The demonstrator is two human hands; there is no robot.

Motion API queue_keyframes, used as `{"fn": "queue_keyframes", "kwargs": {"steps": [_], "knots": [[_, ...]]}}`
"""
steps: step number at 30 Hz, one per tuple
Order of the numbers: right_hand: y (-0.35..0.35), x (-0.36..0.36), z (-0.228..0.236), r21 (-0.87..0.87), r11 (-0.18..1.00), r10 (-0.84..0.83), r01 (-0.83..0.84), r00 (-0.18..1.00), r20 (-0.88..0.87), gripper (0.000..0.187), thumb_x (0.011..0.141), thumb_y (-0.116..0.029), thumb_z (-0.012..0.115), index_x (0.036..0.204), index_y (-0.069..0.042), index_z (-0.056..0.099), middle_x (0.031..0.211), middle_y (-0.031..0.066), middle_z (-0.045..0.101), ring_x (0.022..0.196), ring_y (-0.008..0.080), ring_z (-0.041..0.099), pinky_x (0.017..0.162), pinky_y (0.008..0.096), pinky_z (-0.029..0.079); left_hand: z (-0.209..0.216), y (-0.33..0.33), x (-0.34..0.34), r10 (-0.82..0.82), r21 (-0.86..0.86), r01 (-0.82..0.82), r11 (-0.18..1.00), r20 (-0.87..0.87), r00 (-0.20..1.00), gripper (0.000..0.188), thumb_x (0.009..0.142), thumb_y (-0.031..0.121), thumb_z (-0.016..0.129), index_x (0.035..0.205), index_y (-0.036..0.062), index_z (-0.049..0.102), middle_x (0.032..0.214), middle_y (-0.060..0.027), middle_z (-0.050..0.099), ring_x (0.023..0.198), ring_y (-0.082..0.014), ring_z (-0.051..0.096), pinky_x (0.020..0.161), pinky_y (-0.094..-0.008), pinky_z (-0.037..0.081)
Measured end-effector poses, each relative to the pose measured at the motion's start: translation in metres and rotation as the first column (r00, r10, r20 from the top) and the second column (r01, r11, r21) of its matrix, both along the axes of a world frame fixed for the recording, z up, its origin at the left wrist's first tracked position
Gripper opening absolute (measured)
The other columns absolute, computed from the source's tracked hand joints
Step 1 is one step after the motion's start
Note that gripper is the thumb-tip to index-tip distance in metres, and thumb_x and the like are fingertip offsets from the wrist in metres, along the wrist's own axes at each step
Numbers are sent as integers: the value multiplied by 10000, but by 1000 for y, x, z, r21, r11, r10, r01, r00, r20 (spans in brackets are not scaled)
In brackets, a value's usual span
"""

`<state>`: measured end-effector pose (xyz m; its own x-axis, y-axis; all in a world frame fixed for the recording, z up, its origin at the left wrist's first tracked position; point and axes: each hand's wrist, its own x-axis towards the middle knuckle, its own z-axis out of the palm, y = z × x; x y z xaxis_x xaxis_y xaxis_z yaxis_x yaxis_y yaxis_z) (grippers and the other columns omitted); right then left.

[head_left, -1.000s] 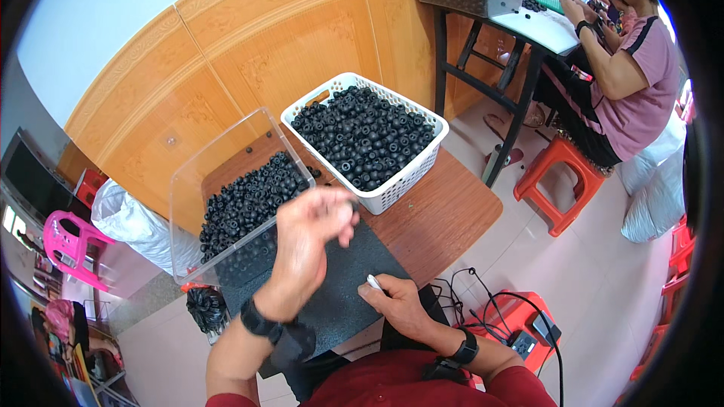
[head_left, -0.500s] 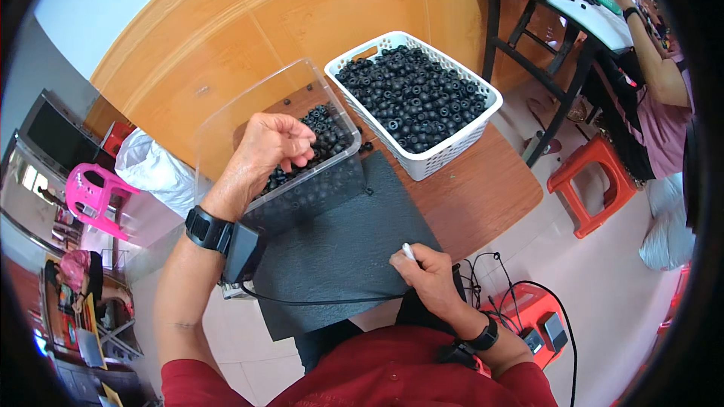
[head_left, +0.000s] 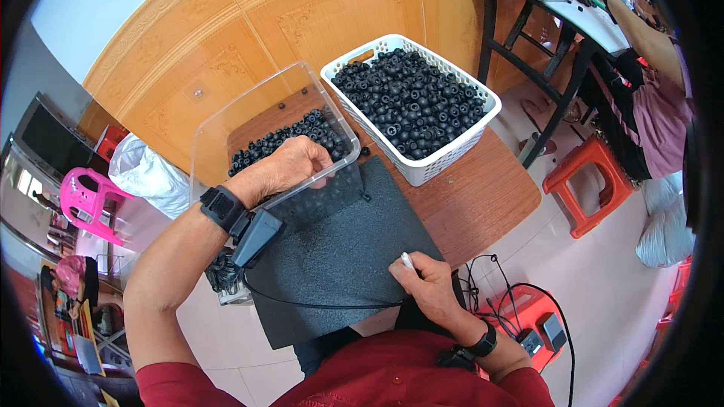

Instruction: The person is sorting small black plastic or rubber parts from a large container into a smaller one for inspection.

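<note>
My left hand (head_left: 298, 160) reaches into a clear plastic box (head_left: 348, 149) with small round black parts (head_left: 260, 152) that have holes in them. Its fingers are curled down and pressed together; whatever they hold, if anything, is hidden. Over the front edge of a black mat (head_left: 339, 256), my right hand (head_left: 431, 286) is closed round a slim white tool (head_left: 408, 261), with only its pale tip showing above the fist. To the right of the box, a white perforated basket (head_left: 441, 166) is heaped with more of the black parts (head_left: 411, 102).
Box, basket and mat rest on a brown wooden table (head_left: 490, 188). A black cable (head_left: 324, 305) runs from the left wrist device across the mat. Red stools (head_left: 584, 188) stand at right, one bearing devices and cables. Another person (head_left: 656, 105) works at a far-right table.
My left hand has moved down and slightly right into the clear box, uncovering more black parts behind it. My right hand stays nearly in place with the white tool.
</note>
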<state>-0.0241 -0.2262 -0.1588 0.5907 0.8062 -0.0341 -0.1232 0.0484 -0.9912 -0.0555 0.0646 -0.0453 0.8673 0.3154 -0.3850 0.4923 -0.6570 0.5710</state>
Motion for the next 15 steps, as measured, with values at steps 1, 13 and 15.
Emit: {"fn": "queue_keyframes", "kwargs": {"steps": [1,13,15], "knots": [[-1,0,1,-2,1000,3,-3,1000,13,196,882,-142,607,748,-11,548,621,-45,446,598,22,392,498,218,330,2,-4,1,-29,-9,29,1000,-3,1000,155,744,-7,675,897,20,660,806,-10,649,756,-87,591,684,-253,495],[-1,-1,-2,22,1000,17,-17,1000,-16,183,883,-146,606,784,0,559,643,-35,447,604,26,382,506,216,329,3,-2,-3,32,-128,-43,991,-86,996,127,743,-6,692,856,19,641,790,-22,634,742,-98,596,644,-238,497],[-1,0,-4,17,1000,13,-13,1000,-11,182,884,-147,605,787,0,560,644,-36,443,605,27,380,508,216,328,3,1,-4,133,-188,-159,969,-143,981,107,753,-5,685,850,14,644,795,-27,637,745,-94,597,641,-229,495]]}}
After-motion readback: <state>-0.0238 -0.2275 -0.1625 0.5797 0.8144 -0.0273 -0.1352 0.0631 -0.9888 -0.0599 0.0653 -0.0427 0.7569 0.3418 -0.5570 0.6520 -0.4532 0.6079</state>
